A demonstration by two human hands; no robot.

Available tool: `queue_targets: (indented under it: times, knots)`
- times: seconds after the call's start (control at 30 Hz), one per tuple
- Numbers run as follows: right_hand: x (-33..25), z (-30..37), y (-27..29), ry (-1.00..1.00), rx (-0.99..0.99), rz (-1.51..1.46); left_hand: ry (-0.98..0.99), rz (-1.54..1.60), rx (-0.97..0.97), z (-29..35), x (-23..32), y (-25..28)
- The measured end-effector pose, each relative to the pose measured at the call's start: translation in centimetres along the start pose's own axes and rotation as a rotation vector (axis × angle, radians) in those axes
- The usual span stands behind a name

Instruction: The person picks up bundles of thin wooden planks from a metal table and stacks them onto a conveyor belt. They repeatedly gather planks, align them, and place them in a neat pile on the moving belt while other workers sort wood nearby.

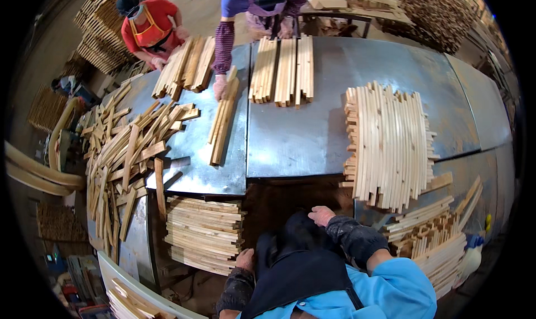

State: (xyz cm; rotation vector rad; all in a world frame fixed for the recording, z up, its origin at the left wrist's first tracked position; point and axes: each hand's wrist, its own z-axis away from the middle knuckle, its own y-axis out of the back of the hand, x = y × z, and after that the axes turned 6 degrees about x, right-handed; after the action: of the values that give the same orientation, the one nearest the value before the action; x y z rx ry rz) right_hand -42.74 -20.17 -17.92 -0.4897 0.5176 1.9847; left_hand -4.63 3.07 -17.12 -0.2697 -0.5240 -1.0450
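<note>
A wide, flat table of shiny grey sheet metal (pixel 301 146) stretches ahead of the left hand (pixel 245 259) and right hand (pixel 321 215). Ahead and left of the left hand, a tangled heap of loose brown wooden strips (pixel 132 146) lies on it. Three neat bundles of long pale wooden strips (pixel 286 73) lie far ahead of both hands; a broad pile of cream-coloured wooden strips (pixel 388 146) lies ahead and right of the right hand.

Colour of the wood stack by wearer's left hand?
The wood stack is pale yellowish tan, best in head view.
</note>
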Motion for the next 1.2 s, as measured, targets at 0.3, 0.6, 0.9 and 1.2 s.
queue_targets:
  times: [0.3, 0.6, 0.9, 1.2]
  knots:
    - [-3.1, -3.1, 0.5, 0.096, -0.054, -0.027, -0.478, -0.317, 0.291, -7.7, 12.9, -4.2]
    - [-3.6, -1.7, 2.0, -0.002, 0.152, -0.081, -0.527, -0.405, 0.699, -15.7, 35.2, -10.3]
    - [-7.6, -0.1, 0.4, -0.268, 0.21, -0.239, -0.527, -0.574, 0.792, -25.2, 45.1, -14.7]
    - [-4.4, -4.0, -2.3, -0.123, 0.22, 0.017, -0.716, -1.183, 0.604, -22.9, 53.4, -13.2]
